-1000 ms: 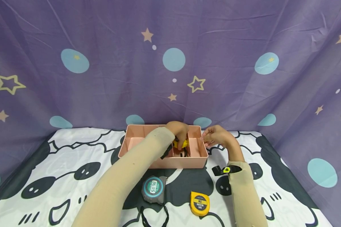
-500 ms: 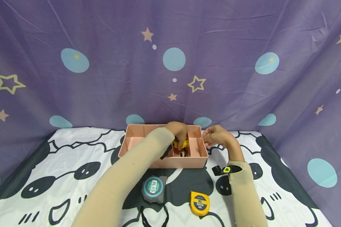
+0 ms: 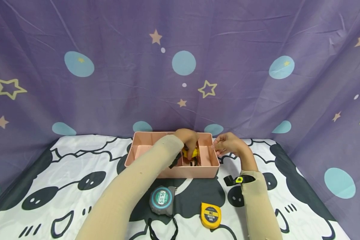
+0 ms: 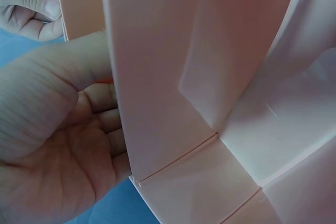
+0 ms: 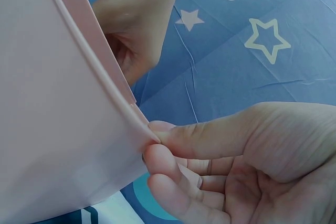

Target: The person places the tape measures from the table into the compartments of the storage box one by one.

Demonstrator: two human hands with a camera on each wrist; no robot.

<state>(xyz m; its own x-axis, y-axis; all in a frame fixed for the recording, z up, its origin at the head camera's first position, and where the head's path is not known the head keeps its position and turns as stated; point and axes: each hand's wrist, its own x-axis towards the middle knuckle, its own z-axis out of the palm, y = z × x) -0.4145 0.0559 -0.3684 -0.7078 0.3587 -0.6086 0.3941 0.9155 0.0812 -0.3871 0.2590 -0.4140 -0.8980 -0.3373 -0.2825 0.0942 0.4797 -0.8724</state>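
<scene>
A pink divided box point(image 3: 195, 172) stands near the back of the cloth. My left hand point(image 3: 188, 137) reaches down into one of its right-hand compartments, fingers around a yellow-and-black tape measure point(image 3: 195, 152), mostly covered by the hand. A black strap shows below it. In the left wrist view, a pink divider point(image 4: 157, 87) hides the fingertips of the left hand point(image 4: 47, 124). At the box's right end, my right hand point(image 3: 231, 145) pinches the rim between thumb and fingers; the right wrist view shows this hand point(image 5: 226, 161) at the box corner.
In front of the box lie a grey tape measure point(image 3: 162, 200) with a black cord point(image 3: 163, 238) and a yellow tape measure point(image 3: 211, 215). The cloth point(image 3: 108, 200) has a cartoon print. Behind the box hangs a purple curtain point(image 3: 114, 96).
</scene>
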